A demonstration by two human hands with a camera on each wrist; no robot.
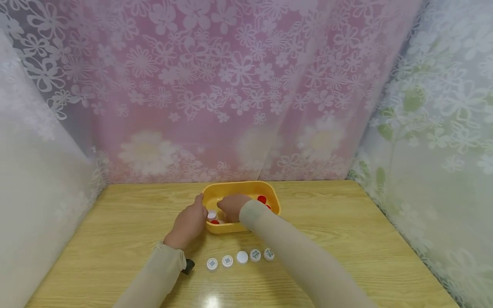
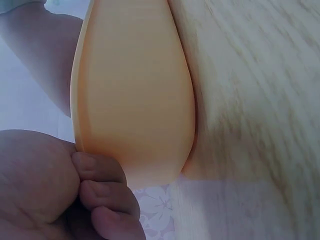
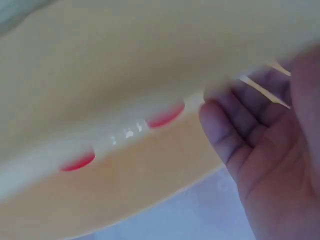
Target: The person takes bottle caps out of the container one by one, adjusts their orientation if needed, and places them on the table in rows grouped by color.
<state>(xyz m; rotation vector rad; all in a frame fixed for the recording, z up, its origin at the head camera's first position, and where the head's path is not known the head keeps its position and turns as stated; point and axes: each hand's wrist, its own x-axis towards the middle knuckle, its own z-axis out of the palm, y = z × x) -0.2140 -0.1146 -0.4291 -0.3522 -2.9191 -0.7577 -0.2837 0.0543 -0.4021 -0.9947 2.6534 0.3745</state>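
An orange-yellow plastic bin (image 1: pixel 239 187) stands near the table's back edge. My left hand (image 1: pixel 188 222) grips its left end; in the left wrist view the curled fingers (image 2: pixel 102 195) hold the rim. Down inside the bin is my right hand (image 1: pixel 233 206). In the right wrist view, the bin's wall (image 3: pixel 150 40) covers the tips of some fingers of the right hand (image 3: pixel 270 155), so anything held there is hidden. Red caps (image 1: pixel 262 199) lie at the bin's right side. A white cap (image 1: pixel 212 214) and another red cap (image 1: pixel 215 222) lie at its left.
In front of the bin, several white round caps form a row on the wooden table (image 1: pixel 115 239): two with bluish square marks (image 1: pixel 227 261), a plain one (image 1: pixel 242 257), and two with green patterns (image 1: pixel 255 255). Flowered curtains (image 1: pixel 231 85) hang behind and at both sides.
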